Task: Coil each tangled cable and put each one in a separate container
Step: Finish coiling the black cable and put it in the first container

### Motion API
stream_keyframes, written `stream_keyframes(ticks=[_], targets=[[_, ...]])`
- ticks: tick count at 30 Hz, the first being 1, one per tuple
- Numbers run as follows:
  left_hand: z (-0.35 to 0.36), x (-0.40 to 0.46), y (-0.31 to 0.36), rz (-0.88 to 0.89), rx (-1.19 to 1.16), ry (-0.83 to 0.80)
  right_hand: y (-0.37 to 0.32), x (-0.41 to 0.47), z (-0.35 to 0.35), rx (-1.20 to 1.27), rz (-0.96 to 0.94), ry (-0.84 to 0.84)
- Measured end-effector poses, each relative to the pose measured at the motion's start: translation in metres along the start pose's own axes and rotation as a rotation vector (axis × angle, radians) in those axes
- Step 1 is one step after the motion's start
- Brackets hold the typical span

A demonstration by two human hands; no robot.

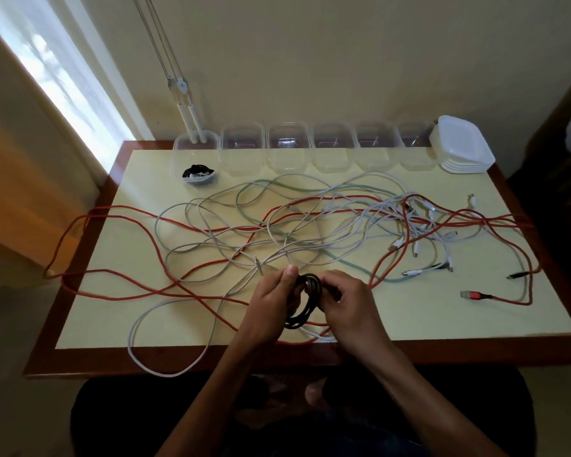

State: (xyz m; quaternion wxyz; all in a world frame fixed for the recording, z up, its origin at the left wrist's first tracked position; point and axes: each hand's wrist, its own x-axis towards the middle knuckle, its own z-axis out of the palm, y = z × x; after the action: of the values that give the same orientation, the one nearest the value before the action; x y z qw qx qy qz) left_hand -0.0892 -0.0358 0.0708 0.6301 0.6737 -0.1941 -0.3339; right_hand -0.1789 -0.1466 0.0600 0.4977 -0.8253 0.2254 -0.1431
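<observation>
Both hands, left hand (pixel 271 305) and right hand (pixel 343 298), grip black cable (pixel 305 301) coil at worktop (pixel 409 318) 6 o'clock, keeping loops from springing open.

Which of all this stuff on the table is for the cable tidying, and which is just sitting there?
For the job:
- black coiled cable, held by left hand and right hand
- tangled red, white and pale green cables
- row of clear plastic containers, the leftmost already holding a coiled cable

Just there:
- stack of white lids, not needed yet
- white blind cords
</observation>
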Motion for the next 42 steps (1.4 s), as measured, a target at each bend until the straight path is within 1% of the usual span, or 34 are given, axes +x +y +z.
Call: stream_keyframes(ticks=[2,3,6,9,10,12,13,14,16,17,18,19,21,22,23,25,26,27,29,32,35,38,40,42], targets=[[0.004,0.002,-0.005,0.042,0.063,0.027,-0.005,0.0,0.0,0.058,0.101,-0.009],[0.005,0.003,-0.008,0.07,0.107,0.045,-0.008,0.0,-0.001,0.134,0.166,-0.01],[0.007,0.008,-0.015,0.175,0.288,0.118,-0.019,0.002,-0.004,0.404,0.372,0.026],[0.009,0.01,-0.017,0.229,0.492,0.184,-0.024,0.002,-0.01,0.723,0.544,-0.015],[0.01,0.011,-0.017,0.246,0.549,0.196,-0.024,0.003,-0.011,0.742,0.565,-0.035],[0.01,0.012,-0.021,0.272,0.592,0.185,-0.024,0.004,-0.011,0.647,0.567,-0.02],[0.009,0.012,-0.021,0.266,0.563,0.16,-0.024,0.004,-0.011,0.656,0.585,-0.012],[0.009,0.013,-0.022,0.245,0.494,0.125,-0.024,0.006,-0.011,0.767,0.62,-0.021],[0.01,0.013,-0.023,0.18,0.266,0.047,-0.027,0.009,-0.015,1.191,0.719,-0.09],[0.01,0.013,-0.023,0.141,0.17,0.022,-0.029,0.01,-0.016,1.354,0.747,-0.116],[0.01,0.014,-0.024,0.112,0.122,0.017,-0.029,0.011,-0.016,1.428,0.756,-0.127],[0.011,0.015,-0.025,0.095,0.119,0.027,-0.029,0.012,-0.015,1.436,0.752,-0.125],[0.012,0.018,-0.027,0.105,0.221,0.082,-0.028,0.013,-0.011,1.305,0.715,-0.072],[0.012,0.019,-0.028,0.123,0.314,0.123,-0.027,0.013,-0.008,1.159,0.676,-0.024],[0.013,0.019,-0.028,0.14,0.404,0.17,-0.025,0.012,-0.006,0.96,0.63,0.038],[0.014,0.018,-0.028,0.174,0.54,0.271,-0.019,0.01,-0.004,0.458,0.487,0.168],[0.015,0.018,-0.029,0.184,0.594,0.311,-0.018,0.008,-0.003,0.283,0.408,0.204],[0.015,0.018,-0.03,0.188,0.639,0.337,-0.016,0.007,-0.002,0.18,0.345,0.209],[0.015,0.02,-0.033,0.185,0.686,0.356,-0.013,0.004,0.0,0.107,0.295,0.169],[0.013,0.021,-0.037,0.183,0.682,0.351,-0.009,0.001,0.002,0.003,0.295,0.103],[0.012,0.02,-0.038,0.206,0.682,0.34,-0.007,0.003,0.002,-0.022,0.311,0.078],[0.007,0.019,-0.04,0.257,0.768,0.293,-0.007,0.006,-0.001,-0.074,0.311,-0.004],[0.001,0.019,-0.043,0.305,0.876,0.262,-0.006,0.01,-0.004,-0.035,0.345,-0.042],[-0.005,0.021,-0.046,0.353,0.957,0.239,-0.005,0.013,-0.009,0.051,0.379,-0.039]])
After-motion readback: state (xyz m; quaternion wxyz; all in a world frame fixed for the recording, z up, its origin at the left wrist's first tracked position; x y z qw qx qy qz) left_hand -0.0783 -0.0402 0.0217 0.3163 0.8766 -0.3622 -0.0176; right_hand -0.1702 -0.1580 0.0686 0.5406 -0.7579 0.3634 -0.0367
